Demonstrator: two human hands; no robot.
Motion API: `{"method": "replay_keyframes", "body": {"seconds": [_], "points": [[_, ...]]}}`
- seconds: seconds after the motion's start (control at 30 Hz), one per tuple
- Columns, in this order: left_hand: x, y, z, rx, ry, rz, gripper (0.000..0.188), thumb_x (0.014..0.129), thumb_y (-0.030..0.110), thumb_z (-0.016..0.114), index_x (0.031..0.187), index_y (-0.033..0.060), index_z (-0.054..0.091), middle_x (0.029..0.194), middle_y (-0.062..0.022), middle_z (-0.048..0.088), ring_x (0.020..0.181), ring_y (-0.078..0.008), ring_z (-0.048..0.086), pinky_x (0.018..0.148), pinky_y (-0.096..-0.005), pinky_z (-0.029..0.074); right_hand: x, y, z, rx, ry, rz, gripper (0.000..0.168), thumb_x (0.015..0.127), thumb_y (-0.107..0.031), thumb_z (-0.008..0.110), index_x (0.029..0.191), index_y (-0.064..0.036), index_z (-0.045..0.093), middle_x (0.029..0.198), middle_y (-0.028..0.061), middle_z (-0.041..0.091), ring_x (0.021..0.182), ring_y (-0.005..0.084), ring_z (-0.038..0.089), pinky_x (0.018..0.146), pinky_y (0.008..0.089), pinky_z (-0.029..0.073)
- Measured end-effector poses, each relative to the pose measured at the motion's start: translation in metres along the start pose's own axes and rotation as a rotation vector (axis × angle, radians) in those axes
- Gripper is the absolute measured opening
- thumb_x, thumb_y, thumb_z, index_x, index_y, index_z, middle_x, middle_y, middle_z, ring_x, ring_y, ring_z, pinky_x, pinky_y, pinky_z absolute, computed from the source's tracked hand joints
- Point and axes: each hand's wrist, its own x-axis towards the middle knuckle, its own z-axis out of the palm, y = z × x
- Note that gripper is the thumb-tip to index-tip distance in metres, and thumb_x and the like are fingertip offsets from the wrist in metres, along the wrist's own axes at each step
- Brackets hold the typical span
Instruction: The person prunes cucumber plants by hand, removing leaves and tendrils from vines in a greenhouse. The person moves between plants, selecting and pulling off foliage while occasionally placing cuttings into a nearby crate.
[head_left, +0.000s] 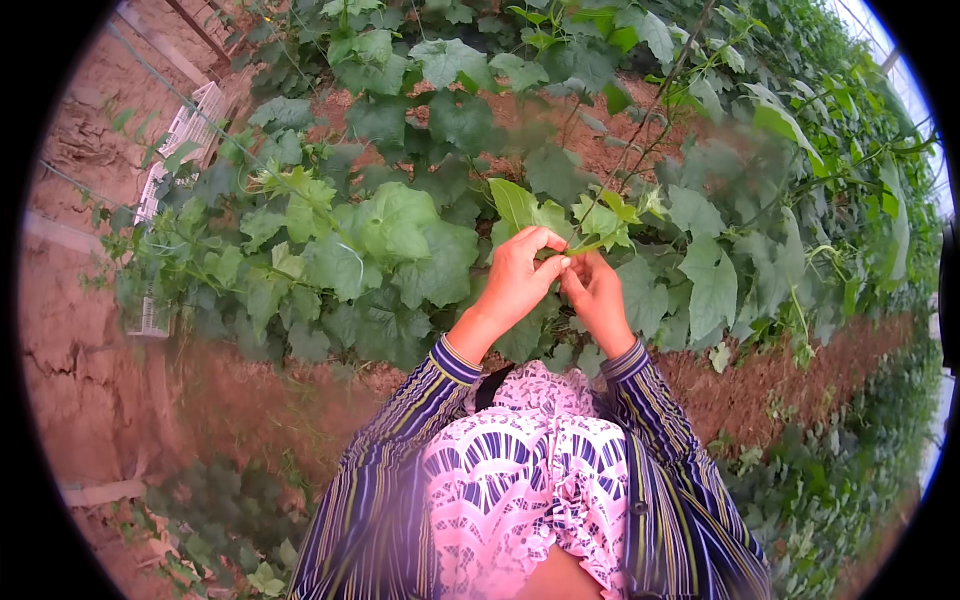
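My left hand (522, 268) and my right hand (598, 291) meet in front of my body, fingertips touching. Between them they pinch a thin green vine stem (592, 247) beside a dark training string (631, 142), which runs up and to the right. Just beyond the fingers are the vine's pale young leaves (606, 218) and a brighter broad leaf (513, 204). The fingers hide the exact spot where stem and string come together. Large lobed leaves (397, 225) of a cucurbit-like climbing plant crowd around both hands.
White plastic crates (193, 120) stand at the left beyond the foliage, near a cracked earthen wall (71, 360). A thin greenish line (161, 81) crosses the upper left. Bare soil (772, 375) runs between plant rows, with another leafy row (832, 487) behind at the lower right.
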Motion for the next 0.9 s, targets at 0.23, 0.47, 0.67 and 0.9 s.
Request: {"method": "replay_keyframes", "body": {"seconds": [0.23, 0.47, 0.67, 0.9], "points": [[0.009, 0.020, -0.006, 0.053, -0.047, 0.017, 0.009, 0.079, 0.000, 0.060, 0.088, -0.0002, 0.060, 0.085, -0.0082, 0.061, 0.076, -0.0150, 0.062, 0.063, -0.0273, 0.050, -0.010, -0.097, -0.016, -0.325, 0.212, -0.769, 0.024, 0.074, -0.001, 0.063, 0.097, -0.004, 0.058, 0.094, 0.0123, 0.059, 0.076, 0.0227, 0.059, 0.068, 0.0302, 0.048], [0.000, 0.011, 0.003, -0.034, 0.214, 0.170, 0.014, 0.081, 0.000, 0.056, 0.095, -0.0001, 0.058, 0.088, -0.0124, 0.059, 0.073, -0.0230, 0.060, 0.065, -0.0311, 0.048, -0.006, -0.094, -0.026, -0.019, 0.148, -0.715, 0.027, 0.078, -0.001, 0.059, 0.104, 0.000, 0.056, 0.108, 0.0121, 0.053, 0.087, 0.0183, 0.057, 0.076, 0.0271, 0.046], [-0.008, 0.030, -0.012, 0.243, 0.097, 0.511, 0.015, 0.080, -0.002, 0.054, 0.093, 0.0017, 0.057, 0.096, -0.0136, 0.060, 0.079, -0.0286, 0.061, 0.065, -0.0332, 0.050, -0.003, -0.101, -0.063, 0.497, -0.270, -0.235, 0.021, 0.088, -0.005, 0.043, 0.104, 0.000, 0.057, 0.109, 0.0079, 0.055, 0.098, 0.0143, 0.054, 0.085, 0.0270, 0.043], [-0.007, 0.010, -0.022, 0.379, 0.138, 0.267, 0.025, 0.081, -0.002, 0.056, 0.106, 0.0013, 0.056, 0.111, -0.0145, 0.057, 0.081, -0.0230, 0.063, 0.069, -0.0301, 0.052, -0.002, -0.050, -0.075, 0.336, 0.342, -0.285, 0.022, 0.091, -0.006, 0.043, 0.108, -0.001, 0.056, 0.114, 0.0067, 0.053, 0.103, 0.0144, 0.052, 0.086, 0.0273, 0.043]]}}
